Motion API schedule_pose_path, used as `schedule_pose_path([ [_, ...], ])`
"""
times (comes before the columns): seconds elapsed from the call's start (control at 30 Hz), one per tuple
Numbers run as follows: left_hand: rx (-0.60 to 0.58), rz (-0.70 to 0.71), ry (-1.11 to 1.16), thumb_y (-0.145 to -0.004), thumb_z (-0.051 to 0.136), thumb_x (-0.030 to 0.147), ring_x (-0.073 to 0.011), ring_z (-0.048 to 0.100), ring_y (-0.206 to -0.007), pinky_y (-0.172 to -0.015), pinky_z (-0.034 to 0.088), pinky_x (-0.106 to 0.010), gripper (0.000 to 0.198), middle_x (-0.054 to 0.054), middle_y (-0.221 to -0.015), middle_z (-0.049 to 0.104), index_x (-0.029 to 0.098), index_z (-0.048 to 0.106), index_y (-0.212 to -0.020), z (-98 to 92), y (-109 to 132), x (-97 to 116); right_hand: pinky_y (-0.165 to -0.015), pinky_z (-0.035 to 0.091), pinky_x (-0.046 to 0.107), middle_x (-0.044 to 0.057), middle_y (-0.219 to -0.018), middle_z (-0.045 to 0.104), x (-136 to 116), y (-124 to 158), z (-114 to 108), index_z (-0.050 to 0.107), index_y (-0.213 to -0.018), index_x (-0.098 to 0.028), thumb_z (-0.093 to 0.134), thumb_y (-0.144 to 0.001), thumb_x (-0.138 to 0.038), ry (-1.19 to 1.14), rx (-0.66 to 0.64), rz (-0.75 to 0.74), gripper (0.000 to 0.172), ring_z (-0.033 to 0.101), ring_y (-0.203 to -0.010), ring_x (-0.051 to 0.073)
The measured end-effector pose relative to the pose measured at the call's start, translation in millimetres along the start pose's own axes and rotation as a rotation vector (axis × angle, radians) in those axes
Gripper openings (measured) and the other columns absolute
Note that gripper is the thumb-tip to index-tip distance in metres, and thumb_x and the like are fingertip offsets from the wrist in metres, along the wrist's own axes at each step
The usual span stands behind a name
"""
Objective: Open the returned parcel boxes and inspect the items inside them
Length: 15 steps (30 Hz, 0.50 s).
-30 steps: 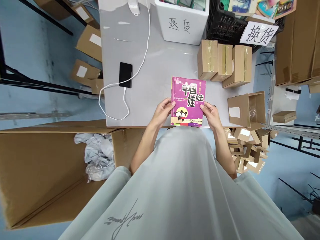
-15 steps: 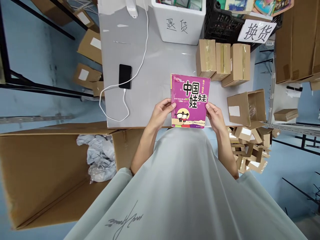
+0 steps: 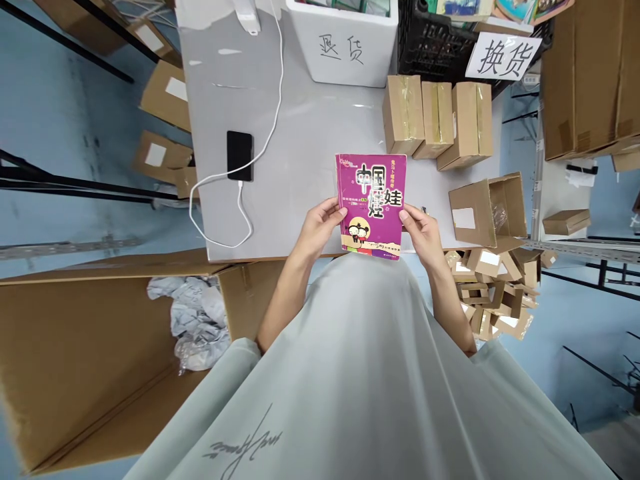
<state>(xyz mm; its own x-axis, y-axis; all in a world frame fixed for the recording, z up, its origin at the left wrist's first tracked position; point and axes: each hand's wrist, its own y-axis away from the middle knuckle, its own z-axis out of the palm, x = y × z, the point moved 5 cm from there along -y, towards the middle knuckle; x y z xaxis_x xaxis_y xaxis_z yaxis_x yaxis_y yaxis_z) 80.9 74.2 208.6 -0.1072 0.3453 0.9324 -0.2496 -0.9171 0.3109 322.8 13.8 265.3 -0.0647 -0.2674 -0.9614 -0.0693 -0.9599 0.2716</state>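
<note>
Book [image 3: 374,217] has tilted, pinched between left hand [image 3: 321,227] and right hand [image 3: 423,232].

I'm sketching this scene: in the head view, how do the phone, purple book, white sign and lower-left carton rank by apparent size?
1. Lower-left carton
2. Purple book
3. White sign
4. Phone
Apparent size only; nearness to the camera may affect it.
</note>
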Motion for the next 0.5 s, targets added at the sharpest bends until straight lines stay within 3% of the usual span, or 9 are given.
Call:
schedule_pose_path([
  [0.13, -0.006, 0.001, 0.037, -0.086, 0.094, 0.061, -0.0324, 0.074, -0.136, -0.117, 0.060, -0.046, 0.059, -0.010, -0.138, 0.082, 0.024, 0.080, -0.131, 5.9, -3, -10, -0.107, 0.071, 0.051, 0.007, -0.139, 0.085, 5, 3, 14, 0.085, -0.139, -0.030, 0.075, -0.096, -0.086, -0.024, -0.036, 0.007, 0.072, 0.078, -0.130, 0.035],
  [0.3, 0.020, -0.038, 0.070, -0.085, 0.088, 0.083, -0.0313, 0.075, -0.131, -0.112, 0.061, -0.041, 0.073, -0.009, -0.131, 0.084, 0.025, 0.077, -0.127, 15.2, -5, -22, -0.100, 0.071, 0.045, 0.008, -0.138, 0.083, 18, 4, 36, 0.083, -0.137, -0.029, 0.079, -0.093, -0.085, -0.017, -0.076, 0.007, 0.071, 0.081, -0.120, 0.031],
  [0.5, -0.063, -0.166, 0.178, -0.087, 0.059, 0.106, -0.0341, 0.082, -0.118, -0.097, 0.068, -0.045, 0.088, -0.012, -0.111, 0.086, 0.023, 0.079, -0.110, 18.9, -4, -33, -0.082, 0.067, 0.033, 0.008, -0.132, 0.079, 8, 4, 56, 0.081, -0.126, -0.029, 0.077, -0.100, -0.068, 0.113, -0.072, -0.045, 0.047, 0.081, -0.096, 0.021],
])
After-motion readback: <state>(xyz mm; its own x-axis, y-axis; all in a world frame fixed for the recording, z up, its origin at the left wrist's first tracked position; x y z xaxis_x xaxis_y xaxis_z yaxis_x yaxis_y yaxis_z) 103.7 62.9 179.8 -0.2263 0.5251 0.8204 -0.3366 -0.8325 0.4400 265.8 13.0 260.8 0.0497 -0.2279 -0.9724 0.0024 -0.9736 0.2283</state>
